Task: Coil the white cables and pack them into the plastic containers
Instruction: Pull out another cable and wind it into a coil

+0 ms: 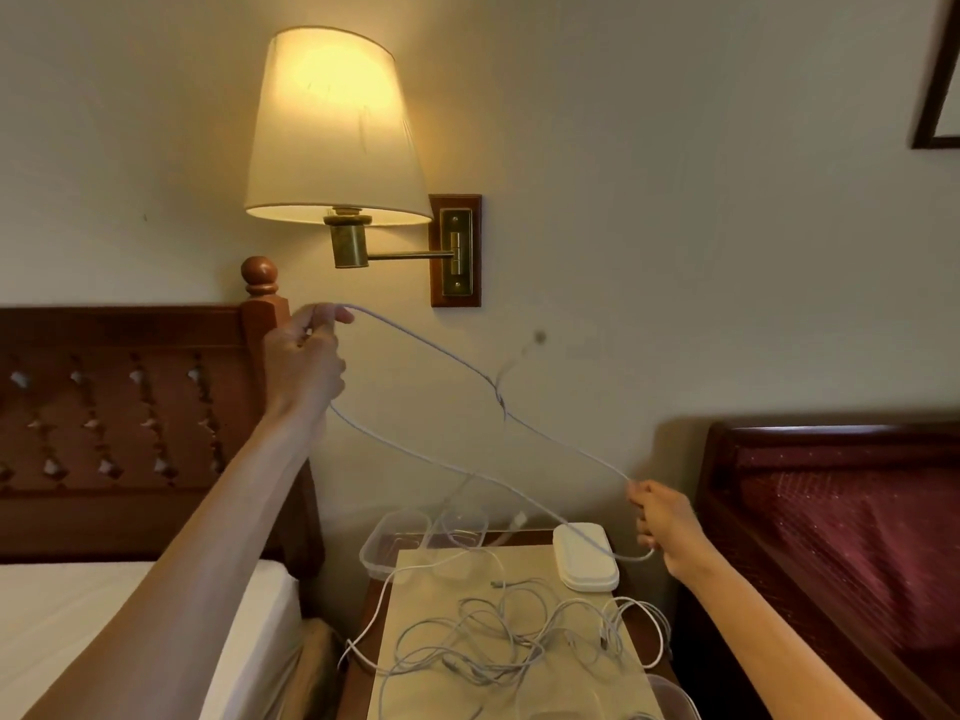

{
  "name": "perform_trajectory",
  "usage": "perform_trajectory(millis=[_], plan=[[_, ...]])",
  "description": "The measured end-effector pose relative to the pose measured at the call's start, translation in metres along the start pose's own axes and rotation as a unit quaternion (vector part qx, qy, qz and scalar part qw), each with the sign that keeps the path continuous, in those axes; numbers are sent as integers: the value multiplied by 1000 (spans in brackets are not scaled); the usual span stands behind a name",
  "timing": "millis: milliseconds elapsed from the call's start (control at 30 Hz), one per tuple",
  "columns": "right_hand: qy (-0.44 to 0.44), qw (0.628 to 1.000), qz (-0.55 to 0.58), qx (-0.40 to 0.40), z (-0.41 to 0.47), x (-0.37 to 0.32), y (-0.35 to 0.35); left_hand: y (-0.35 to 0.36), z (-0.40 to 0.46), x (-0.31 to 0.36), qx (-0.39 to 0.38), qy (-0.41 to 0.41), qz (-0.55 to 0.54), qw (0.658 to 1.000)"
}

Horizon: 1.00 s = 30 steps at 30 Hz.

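Left hand (306,356) at ten o'clock, pinching white cable (431,350); cable strung down to right hand (667,527) at four o'clock, gripping it. Clear containers (395,548), tangled cables (498,641) at six o'clock. No readable writing.

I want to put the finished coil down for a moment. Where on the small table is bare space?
Bare beige tabletop lies between the clear plastic containers at the back left and the white oval lid at the back right. The front half is crowded with the loose tangle of white cables.
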State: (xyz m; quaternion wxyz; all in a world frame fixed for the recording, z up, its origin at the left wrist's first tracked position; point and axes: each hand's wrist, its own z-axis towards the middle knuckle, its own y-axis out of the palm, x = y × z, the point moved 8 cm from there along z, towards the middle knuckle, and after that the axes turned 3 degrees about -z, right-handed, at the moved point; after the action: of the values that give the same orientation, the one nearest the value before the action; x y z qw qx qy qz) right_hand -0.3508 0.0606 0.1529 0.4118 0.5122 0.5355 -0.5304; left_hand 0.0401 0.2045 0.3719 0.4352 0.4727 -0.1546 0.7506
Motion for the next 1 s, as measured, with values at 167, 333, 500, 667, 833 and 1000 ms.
perform_trajectory(millis=[167, 333, 500, 667, 833, 1000], plan=[[71, 995, 42, 60, 17, 18, -26, -15, 16, 14, 44, 48, 24, 998], [-13, 997, -70, -34, 3, -47, 16, 31, -1, 18, -74, 148, 140, 976], [-292, 926, -236, 23, -52, -145, 50, 76, -32, 31, -149, 247, 184, 940], [-349, 901, -22, -255, -121, -184, 104, 111, -58, 25, -239, 307, 243, 889], [-307, 897, -7, -317, -105, -154, 109, 78, -41, 44, -145, 377, 295, 866], [-322, 913, -109, -227, -60, -129, 73, 22, -9, 43, -63, 366, 339, 865]])
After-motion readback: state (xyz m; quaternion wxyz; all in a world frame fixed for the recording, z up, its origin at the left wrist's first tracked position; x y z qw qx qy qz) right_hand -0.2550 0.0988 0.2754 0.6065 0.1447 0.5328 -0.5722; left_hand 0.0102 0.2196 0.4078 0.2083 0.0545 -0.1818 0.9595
